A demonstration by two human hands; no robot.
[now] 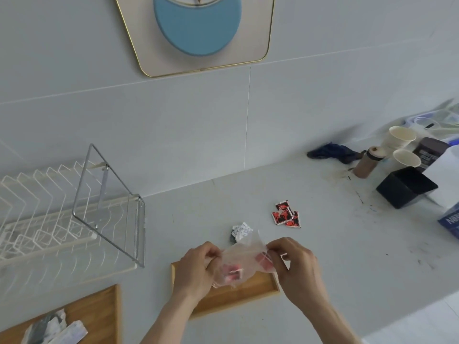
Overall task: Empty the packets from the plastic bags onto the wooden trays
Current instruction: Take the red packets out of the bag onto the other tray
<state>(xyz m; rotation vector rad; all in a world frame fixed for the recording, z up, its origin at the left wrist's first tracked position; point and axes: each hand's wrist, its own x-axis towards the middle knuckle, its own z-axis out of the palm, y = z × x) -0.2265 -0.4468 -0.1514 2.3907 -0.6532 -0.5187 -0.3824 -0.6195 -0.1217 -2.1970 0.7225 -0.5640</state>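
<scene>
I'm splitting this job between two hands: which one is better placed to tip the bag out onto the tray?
Probably the right hand. It pinches the plastic bag at the raised end, while the left hand holds the lower end directly over the wooden tray, so lifting the right would tip the red packets out.

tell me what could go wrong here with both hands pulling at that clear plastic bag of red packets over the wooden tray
1. The clear plastic bag, held between the left hand and right hand, sits over the far edge of the small wooden tray; red packets could drop onto the white counter instead.
2. Loose red packets already lie off-tray and may be forgotten.
</scene>
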